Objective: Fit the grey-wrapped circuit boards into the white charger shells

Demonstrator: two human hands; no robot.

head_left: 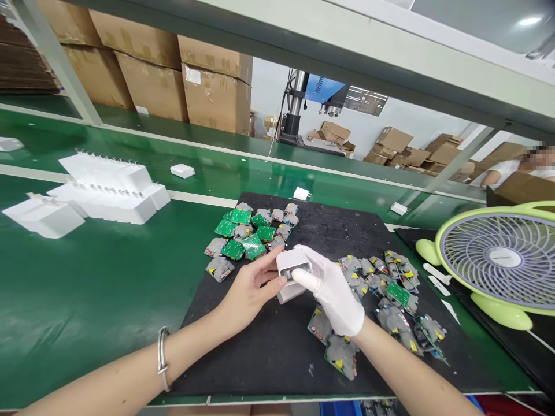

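Observation:
Over the black mat (255,323), a white plastic charger housing (293,258) is held between both hands, its open end facing me. My left hand (251,287), bare and with a bracelet at the wrist, grips its left side with thumb and fingers. On the other side my right hand (336,292), in a white glove, has its fingers behind the housing and its thumb at the opening. Inside the opening something greyish shows, partly hidden by that thumb. Just below is another white piece (291,292); I cannot tell whether it is joined to the housing.
Green circuit boards (254,245) with grey potting lie left on the mat; more potted boards (392,320) lie right. White chargers (113,193) are stacked far left. Single chargers (302,193) sit behind the mat. A green fan (503,257) stands right. Cartons (212,95) and a person (537,162) are beyond.

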